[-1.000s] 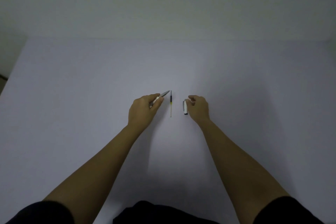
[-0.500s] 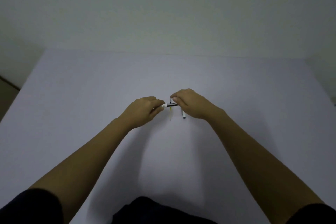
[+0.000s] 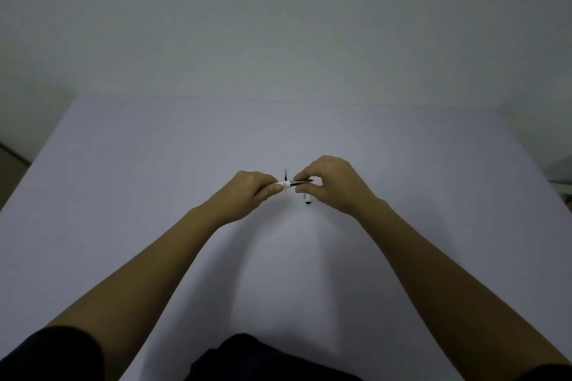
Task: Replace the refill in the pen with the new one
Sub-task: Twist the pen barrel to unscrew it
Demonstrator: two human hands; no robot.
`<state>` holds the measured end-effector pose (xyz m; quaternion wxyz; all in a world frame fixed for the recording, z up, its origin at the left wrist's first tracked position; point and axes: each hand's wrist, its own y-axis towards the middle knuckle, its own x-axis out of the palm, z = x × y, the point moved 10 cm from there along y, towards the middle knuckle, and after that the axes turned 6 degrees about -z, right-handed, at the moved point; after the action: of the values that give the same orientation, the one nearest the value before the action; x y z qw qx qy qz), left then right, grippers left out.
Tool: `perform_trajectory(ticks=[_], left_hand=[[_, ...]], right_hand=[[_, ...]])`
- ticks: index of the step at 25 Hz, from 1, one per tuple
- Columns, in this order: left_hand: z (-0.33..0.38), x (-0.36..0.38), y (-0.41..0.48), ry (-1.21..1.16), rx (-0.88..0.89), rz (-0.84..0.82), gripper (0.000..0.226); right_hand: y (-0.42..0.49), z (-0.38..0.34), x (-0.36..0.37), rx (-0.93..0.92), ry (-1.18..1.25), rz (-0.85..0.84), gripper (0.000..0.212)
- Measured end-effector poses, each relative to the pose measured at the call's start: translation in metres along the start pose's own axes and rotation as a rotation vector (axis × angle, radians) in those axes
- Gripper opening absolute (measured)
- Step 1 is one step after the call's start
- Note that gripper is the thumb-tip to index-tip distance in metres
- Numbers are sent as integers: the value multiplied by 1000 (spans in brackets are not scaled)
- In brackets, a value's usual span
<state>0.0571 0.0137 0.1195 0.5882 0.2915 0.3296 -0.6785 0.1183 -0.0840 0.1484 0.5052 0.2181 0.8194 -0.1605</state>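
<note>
Both hands meet over the middle of the white table (image 3: 154,195). My left hand (image 3: 247,195) grips the white barrel of the pen (image 3: 286,184), which lies level between the hands. My right hand (image 3: 331,185) pinches the pen's dark tip section with thumb and forefinger. Behind and below the pen, a thin refill (image 3: 285,177) lies on the table, its dark end pointing away from me. The pen cap (image 3: 307,198), white with a dark end, lies on the table under my right hand, partly hidden by it.
A plain wall rises behind the table's far edge. The table's left edge drops to a darker floor (image 3: 9,170). Some pale object (image 3: 561,173) shows at the far right edge.
My right hand let go of the cap onto the table and moved left onto the pen's tip. The left hand turned the pen level. The view tilted upward.
</note>
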Motion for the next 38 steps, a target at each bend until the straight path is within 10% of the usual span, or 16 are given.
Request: perform_trajectory(ticks=[6, 24, 38], left_hand=[[9, 6, -5, 115, 75, -66, 39], [1, -15, -15, -145, -42, 44, 28], [23, -19, -14, 21, 72, 66, 37]], right_hand=[[-4, 13, 19, 136, 98, -260, 29], [-7, -25, -22, -128, 142, 50, 22], [-13, -4, -13, 100, 200, -80, 28]])
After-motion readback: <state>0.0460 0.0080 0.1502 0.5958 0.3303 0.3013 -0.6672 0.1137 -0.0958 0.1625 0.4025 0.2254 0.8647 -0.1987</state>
